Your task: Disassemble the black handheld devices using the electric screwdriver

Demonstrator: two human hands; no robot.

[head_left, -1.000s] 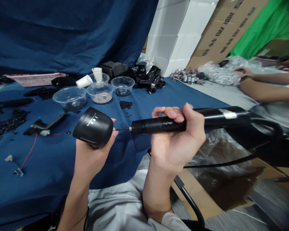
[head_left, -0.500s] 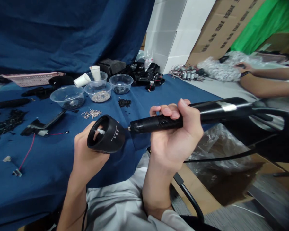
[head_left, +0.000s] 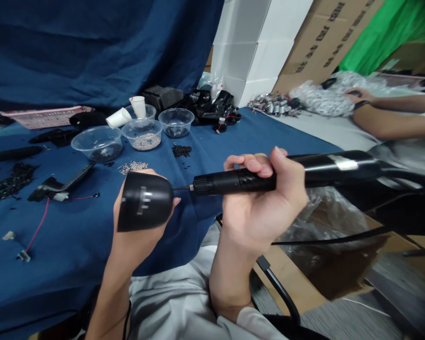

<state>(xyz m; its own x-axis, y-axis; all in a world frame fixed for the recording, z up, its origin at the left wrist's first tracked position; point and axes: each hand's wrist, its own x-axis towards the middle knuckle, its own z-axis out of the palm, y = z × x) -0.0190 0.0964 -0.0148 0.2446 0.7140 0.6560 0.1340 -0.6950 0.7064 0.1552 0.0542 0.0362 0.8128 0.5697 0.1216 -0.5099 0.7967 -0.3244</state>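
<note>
My left hand (head_left: pixel 138 243) is closed around a black, cup-shaped plastic housing (head_left: pixel 147 200) with pale marks on its side. Most of the fingers are hidden behind the housing. In my right hand (head_left: pixel 258 203) lies a black electric screwdriver (head_left: pixel 233 182), its body running off to the right and its thin bit pointing left. The bit's tip meets the right side of the housing; whether it sits in a hole I cannot tell. Beyond my left hand, small silver screws (head_left: pixel 132 167) are scattered on the blue cloth (head_left: pixel 205 156).
Clear plastic bowls (head_left: pixel 97 141) with small parts stand behind, near white paper cups (head_left: pixel 138 107). Black screws (head_left: pixel 182 150) form a small pile. A black handle part (head_left: pixel 58 186) with red wires lies left. At right, a co-worker's arm (head_left: pixel 386 115) rests by plastic wrap.
The housing has turned in my left hand, so its open end no longer faces me and its marked side does. The screwdriver has shifted slightly right, showing more of its bit.
</note>
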